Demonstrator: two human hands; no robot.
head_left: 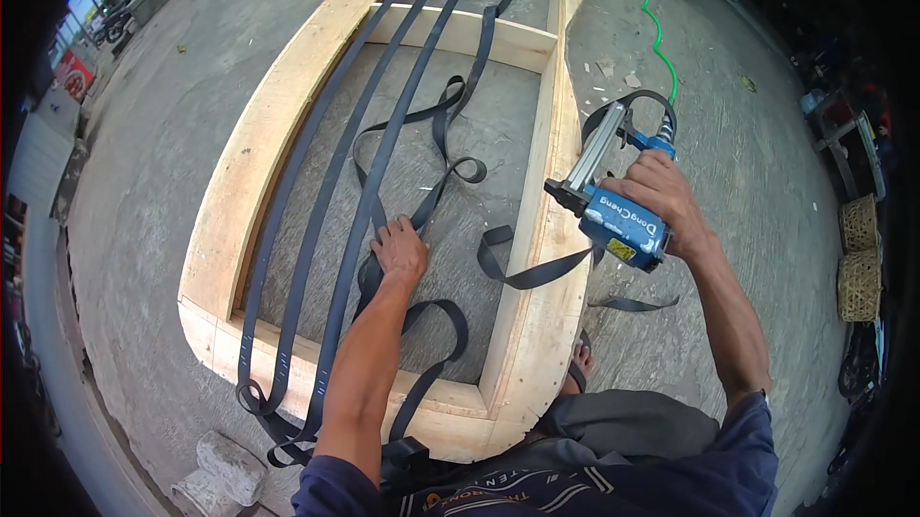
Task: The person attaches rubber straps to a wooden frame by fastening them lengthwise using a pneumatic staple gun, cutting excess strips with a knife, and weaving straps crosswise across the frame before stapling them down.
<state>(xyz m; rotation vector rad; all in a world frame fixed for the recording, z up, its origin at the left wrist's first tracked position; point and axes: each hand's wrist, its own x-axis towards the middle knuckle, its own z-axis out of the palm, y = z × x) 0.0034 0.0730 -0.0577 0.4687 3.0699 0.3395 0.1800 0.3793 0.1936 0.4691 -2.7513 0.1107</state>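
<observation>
Over grey concrete [144, 201], left hand [401, 251] (nine o'clock) touches black webbing [368, 277], finger grip unclear; right hand [657, 193] (three) clamps blue metal nailer [621, 222], likely supporting it.

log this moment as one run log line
left hand: at loose strap | right hand: grips nail gun | three straps: lengthwise over frame
</observation>
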